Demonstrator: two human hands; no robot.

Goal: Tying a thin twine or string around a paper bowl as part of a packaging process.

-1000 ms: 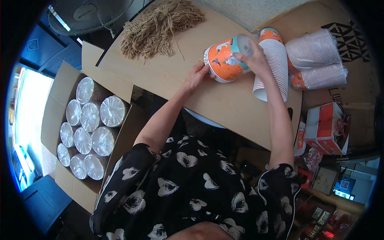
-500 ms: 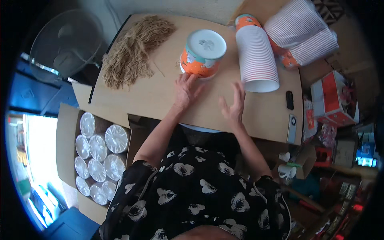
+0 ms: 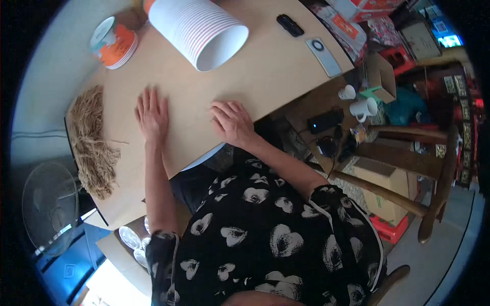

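My left hand lies palm down on the tabletop, fingers stretched out and nothing under them that I can see. To its right, my right hand rests near the front edge of the table, its fingers loosely bent and slightly apart, with nothing visible in it. Beyond the left hand, by the wall, stands an upside-down orange and teal paper tub, with several white rims stacked at its bottom. A long stack of white paper tubs lies on its side at the back, its open mouth toward me.
A bundle of tan raffia-like strands lies along the table's left end. A black object and a silver phone-like slab lie at the right. Beyond the edge are a white mug, a wooden chair and a fan.
My view has turned to the right. My left hand has come off the orange tub, which now stands farther back by the wall. My right hand has lowered from the air onto the table.
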